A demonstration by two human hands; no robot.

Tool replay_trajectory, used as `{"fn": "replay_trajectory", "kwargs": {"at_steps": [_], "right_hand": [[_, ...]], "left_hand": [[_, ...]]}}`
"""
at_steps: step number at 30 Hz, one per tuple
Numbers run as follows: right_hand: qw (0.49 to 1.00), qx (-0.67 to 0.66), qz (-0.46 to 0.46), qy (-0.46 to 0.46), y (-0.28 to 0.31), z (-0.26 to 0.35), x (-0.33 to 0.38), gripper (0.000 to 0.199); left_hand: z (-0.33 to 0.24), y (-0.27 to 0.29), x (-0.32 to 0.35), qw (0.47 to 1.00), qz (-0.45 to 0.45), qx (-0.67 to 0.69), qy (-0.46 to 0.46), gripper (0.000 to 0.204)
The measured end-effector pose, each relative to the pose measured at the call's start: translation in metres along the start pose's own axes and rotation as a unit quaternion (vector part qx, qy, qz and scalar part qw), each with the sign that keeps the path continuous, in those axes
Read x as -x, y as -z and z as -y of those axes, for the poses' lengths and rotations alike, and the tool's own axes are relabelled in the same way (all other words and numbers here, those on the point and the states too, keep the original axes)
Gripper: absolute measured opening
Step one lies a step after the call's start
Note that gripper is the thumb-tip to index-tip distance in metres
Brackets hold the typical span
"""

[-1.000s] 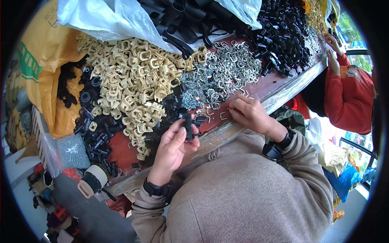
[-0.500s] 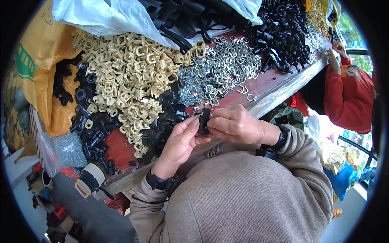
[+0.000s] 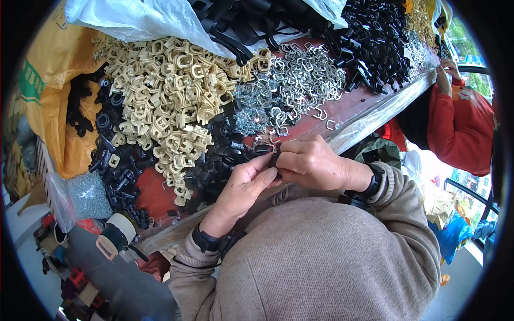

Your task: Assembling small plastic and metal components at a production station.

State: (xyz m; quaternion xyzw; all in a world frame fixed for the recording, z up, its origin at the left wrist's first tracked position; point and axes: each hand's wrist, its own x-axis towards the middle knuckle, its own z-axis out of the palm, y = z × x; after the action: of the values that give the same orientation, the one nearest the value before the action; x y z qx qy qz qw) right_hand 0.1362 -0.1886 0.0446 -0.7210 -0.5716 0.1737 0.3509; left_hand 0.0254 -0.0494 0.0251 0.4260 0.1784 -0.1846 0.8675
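Both my hands meet at the near edge of the table around a small black plastic part, mostly hidden by my fingers. My left hand pinches it between thumb and fingers. Curled over its other side, my right hand grips it too. Just beyond my fingertips lie bent metal clips in a silvery heap, with a pile of small screws or pins beside it. To the left spreads a big pile of cream plastic buckle-shaped parts, with loose black plastic parts around it.
A white plastic bag with black parts lies at the back. More black parts heap at the far right. A cup with a handle stands at the table's left edge. Another person in a red sleeve works at right.
The black part has turned between my hands and shows less now. My left thumb has shifted right, nearer my right fingers. The piles look the same.
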Motion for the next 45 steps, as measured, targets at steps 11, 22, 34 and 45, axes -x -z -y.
{"fn": "replay_trajectory", "kwargs": {"at_steps": [11,22,34,45], "right_hand": [[0.991,-0.13,-0.029,0.002,0.019,-0.011,-0.01,0.011],[0.918,0.374,-0.117,-0.06,0.048,-0.138,0.031,0.022],[0.916,0.343,-0.172,-0.114,0.066,-0.062,0.01,0.017],[0.793,0.576,0.043,0.194,-0.001,-0.163,0.038,0.034]], "left_hand": [[-0.017,0.001,0.0,0.996,-0.013,0.085,0.017,0.033],[0.006,0.02,-0.009,0.986,0.001,0.128,-0.105,0.02],[-0.004,0.02,-0.013,0.982,-0.006,0.121,-0.144,0.019],[-0.001,0.01,-0.035,0.965,0.042,0.2,-0.163,0.021]]}}
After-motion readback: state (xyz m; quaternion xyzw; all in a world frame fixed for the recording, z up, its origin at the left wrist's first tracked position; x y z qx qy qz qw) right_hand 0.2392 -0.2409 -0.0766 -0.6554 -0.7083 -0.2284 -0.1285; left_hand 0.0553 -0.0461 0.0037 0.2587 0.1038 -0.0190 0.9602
